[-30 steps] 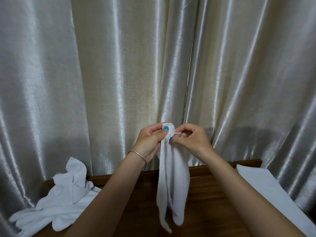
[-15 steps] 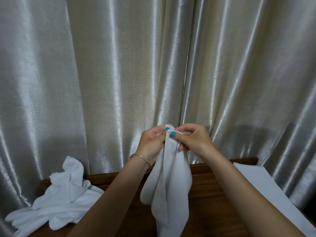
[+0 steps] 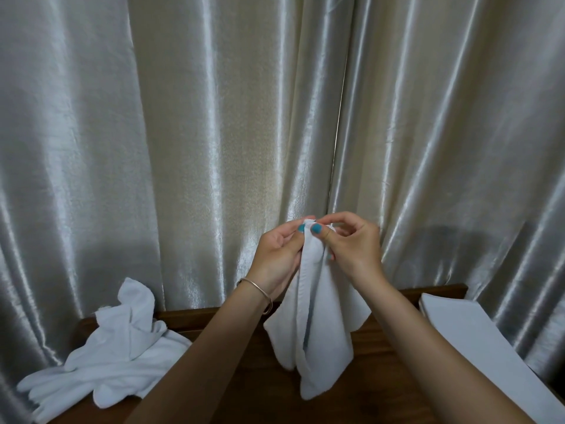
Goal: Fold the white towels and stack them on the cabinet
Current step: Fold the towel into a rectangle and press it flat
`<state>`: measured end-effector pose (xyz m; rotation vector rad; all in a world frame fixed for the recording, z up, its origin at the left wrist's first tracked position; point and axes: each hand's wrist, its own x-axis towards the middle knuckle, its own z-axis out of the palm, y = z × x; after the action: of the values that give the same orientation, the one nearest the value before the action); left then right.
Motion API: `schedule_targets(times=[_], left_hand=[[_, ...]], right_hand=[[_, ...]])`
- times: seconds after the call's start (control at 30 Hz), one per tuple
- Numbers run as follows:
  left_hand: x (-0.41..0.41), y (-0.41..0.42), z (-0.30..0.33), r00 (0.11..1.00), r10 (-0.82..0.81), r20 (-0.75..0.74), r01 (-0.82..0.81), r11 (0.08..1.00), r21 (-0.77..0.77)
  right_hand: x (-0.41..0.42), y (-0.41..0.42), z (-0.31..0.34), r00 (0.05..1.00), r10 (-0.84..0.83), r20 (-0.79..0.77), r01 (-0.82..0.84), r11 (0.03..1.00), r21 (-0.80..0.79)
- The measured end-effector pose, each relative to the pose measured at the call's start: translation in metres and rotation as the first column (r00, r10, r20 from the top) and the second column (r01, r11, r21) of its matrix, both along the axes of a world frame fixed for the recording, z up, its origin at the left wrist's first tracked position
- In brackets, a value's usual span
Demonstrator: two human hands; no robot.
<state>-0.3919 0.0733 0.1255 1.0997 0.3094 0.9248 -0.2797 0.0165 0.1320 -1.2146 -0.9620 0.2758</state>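
Towel [image 3: 312, 319] hangs limp in the air above the wooden cabinet [image 3: 382, 356], its top corners pinched together. To fold it well, I judge the corners should be matched edge to edge, then drawn apart so the cloth falls flat. Left hand [image 3: 276, 258] and right hand [image 3: 351, 246] are both curled nearly closed, thumbs pressing the cloth's top. Unfolded towels [image 3: 116, 356] lie heaped left; a folded stack [image 3: 477, 341] sits right.
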Motion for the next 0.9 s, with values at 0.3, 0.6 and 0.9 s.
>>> schedule_targets(times=[0.3,0.6,0.9], left_hand=[[-0.007,0.003,0.003,0.998,-0.064,-0.01,0.064,0.998,-0.019],[-0.006,0.009,-0.01,0.965,0.208,-0.16,-0.191,0.975,0.111],[-0.01,0.035,-0.007,0.843,0.497,-0.206,-0.409,0.841,0.355]], right_hand=[[0.0,0.004,0.0,1.0,-0.01,0.022,0.011,1.0,-0.022],[0.0,0.011,-0.013,0.992,0.02,0.127,-0.006,0.994,-0.107],[0.004,0.007,-0.02,0.951,0.232,0.205,-0.102,0.861,-0.498]])
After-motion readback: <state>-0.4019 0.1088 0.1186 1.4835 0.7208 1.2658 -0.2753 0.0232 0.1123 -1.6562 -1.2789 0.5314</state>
